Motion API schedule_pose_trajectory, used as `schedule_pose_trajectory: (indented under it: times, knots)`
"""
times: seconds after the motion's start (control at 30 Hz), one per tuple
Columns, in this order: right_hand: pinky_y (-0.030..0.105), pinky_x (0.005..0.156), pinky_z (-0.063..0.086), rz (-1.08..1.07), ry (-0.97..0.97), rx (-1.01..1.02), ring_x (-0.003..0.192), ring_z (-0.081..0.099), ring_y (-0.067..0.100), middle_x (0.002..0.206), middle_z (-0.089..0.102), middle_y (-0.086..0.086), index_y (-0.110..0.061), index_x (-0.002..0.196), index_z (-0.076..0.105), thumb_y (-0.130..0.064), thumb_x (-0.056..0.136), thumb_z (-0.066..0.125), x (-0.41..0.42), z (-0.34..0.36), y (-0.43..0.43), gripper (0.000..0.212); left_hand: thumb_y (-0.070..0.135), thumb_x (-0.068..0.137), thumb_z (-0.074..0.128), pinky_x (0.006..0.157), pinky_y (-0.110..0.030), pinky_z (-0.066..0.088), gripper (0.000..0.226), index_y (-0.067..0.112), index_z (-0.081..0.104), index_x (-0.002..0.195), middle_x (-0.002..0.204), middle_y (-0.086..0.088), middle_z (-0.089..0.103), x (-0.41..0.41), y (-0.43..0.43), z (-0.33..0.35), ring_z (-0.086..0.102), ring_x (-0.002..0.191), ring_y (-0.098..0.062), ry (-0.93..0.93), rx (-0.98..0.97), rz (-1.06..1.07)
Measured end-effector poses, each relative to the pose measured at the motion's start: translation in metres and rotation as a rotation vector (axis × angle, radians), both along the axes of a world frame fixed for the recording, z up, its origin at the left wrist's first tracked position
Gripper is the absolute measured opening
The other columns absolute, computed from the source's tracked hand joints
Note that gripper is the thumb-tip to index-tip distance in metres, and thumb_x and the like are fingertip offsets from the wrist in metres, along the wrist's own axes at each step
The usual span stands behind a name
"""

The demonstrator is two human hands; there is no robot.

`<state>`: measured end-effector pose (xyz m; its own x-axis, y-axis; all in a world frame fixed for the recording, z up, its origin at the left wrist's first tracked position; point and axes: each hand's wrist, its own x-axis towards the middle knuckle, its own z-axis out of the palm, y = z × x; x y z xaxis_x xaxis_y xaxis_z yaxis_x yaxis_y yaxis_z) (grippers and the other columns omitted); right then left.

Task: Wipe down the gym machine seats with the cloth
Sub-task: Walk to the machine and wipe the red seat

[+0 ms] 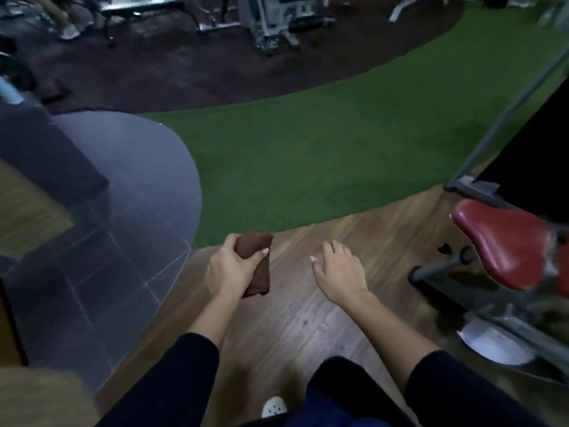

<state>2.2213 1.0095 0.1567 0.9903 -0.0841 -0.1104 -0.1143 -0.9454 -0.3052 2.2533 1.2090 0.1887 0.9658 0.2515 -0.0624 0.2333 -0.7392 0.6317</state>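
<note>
A folded brown cloth [257, 261] sits in my left hand [229, 268], which is closed around it at mid-frame over the wooden floor. My right hand [337, 269] hovers just right of it, empty, with the fingers loosely spread and pointing down. A red padded machine seat [502, 241] stands at the right edge, well to the right of both hands and apart from them. The picture is blurred, and the seat's right end is cut off by the frame.
The seat's grey metal frame and foot [495, 337] run along the lower right. A green turf strip [323, 161] crosses the middle. A dark bench pad [52, 155] over grey tiles lies at left. More machines [268, 20] stand far back.
</note>
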Motion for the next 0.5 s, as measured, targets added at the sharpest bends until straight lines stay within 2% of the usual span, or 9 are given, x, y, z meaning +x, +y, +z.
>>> schedule_pose_trajectory:
  times: [0.2,0.5]
  knots:
    - [0.041,0.092,0.038,-0.187,0.021,0.010,0.119,0.044,0.030,0.128,0.050,0.011,-0.009,0.123,0.046,-0.040,0.098,0.034,0.085,-0.016,-0.051,0.042,0.060,0.066,0.072,0.072,-0.031,0.047,0.049,0.034,0.056,0.104,0.104,-0.002,0.069,0.128,-0.061,-0.020,0.063,0.095,-0.029,0.036,-0.034,-0.195]
    - [0.040,0.092,0.038,-0.376,0.042,-0.008,0.119,0.044,0.029,0.129,0.048,0.011,-0.010,0.126,0.044,-0.040,0.098,0.033,0.232,-0.022,-0.188,0.043,0.060,0.066,0.072,0.074,-0.035,0.051,0.050,0.033,0.056,0.104,0.103,-0.003,0.068,0.302,-0.218,-0.030,0.063,0.094,-0.030,0.081,-0.018,-0.435]
